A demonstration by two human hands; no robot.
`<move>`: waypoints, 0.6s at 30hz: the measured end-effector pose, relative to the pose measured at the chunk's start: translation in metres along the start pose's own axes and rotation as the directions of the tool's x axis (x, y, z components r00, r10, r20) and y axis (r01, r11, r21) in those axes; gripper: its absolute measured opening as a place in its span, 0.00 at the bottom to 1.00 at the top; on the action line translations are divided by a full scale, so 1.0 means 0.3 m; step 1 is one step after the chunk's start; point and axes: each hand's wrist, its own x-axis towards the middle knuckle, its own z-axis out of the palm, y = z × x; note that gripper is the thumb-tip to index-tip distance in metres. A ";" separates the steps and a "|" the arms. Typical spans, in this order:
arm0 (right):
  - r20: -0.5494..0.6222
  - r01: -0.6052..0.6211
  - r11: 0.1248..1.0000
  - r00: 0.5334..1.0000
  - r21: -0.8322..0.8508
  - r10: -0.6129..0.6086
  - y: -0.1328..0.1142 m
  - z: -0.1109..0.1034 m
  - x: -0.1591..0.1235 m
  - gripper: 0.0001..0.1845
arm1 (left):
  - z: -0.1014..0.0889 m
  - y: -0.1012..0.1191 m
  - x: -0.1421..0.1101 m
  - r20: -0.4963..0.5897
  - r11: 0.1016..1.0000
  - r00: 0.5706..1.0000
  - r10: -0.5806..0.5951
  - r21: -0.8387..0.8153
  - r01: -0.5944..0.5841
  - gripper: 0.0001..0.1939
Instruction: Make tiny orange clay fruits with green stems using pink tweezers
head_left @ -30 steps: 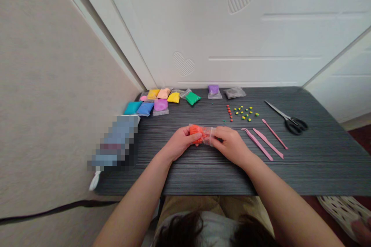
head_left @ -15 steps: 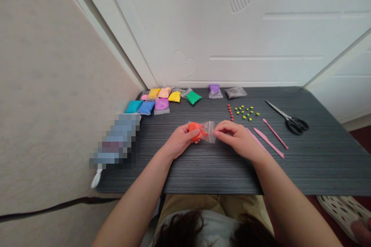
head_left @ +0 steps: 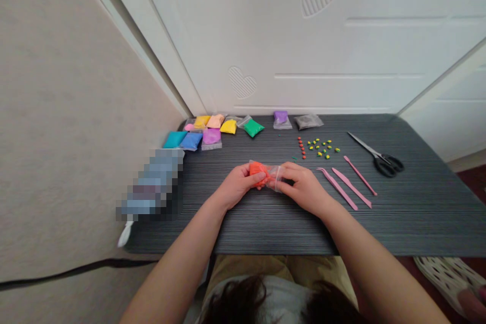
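Note:
Over the front middle of the table I hold a small clear zip bag of orange modelling clay (head_left: 258, 172). My left hand (head_left: 240, 183) is closed round the clay end, thumb on top. At the bag's mouth, my right hand (head_left: 301, 185) has its fingertips in or against the clear plastic; what they pinch is hidden. Beyond my right hand lie a short column of small orange pieces (head_left: 302, 148) and several tiny yellow-and-green pieces (head_left: 320, 154). Pink modelling tools (head_left: 351, 187) rest to its right.
Bags of coloured clay (head_left: 211, 137) line the back left, with a green clay bag (head_left: 253, 127), a purple clay bag (head_left: 281, 117) and a grey bag (head_left: 308, 121) further right. Black-handled scissors (head_left: 388, 164) lie at the right. A blurred-out packet (head_left: 152, 182) sits on the left edge.
My right hand has moved left, its fingers going from the bag's edge to its mouth. The bag is more crumpled, and the curved pink tool's tip is uncovered.

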 end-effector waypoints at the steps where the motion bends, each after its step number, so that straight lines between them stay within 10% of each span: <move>1: -0.003 0.000 1.000 1.000 0.005 0.000 -0.002 0.002 0.001 0.08 | -0.001 -0.002 0.000 0.000 1.000 1.000 -0.002 0.010 0.002 0.12; 9: -0.006 -0.115 0.926 0.992 0.359 0.125 0.001 -0.047 0.001 0.05 | 0.003 0.006 0.001 0.002 0.993 1.000 0.008 -0.121 -0.008 0.12; 15: -0.123 -0.108 0.439 0.876 0.892 0.466 0.026 -0.114 -0.001 0.07 | -0.014 0.003 0.004 -0.058 0.962 0.998 -0.003 -0.272 -0.013 0.11; 18: -0.055 -0.146 0.371 0.876 0.917 0.479 0.025 -0.112 0.003 0.10 | -0.018 0.005 0.004 -0.090 0.951 0.996 -0.022 -0.308 -0.007 0.10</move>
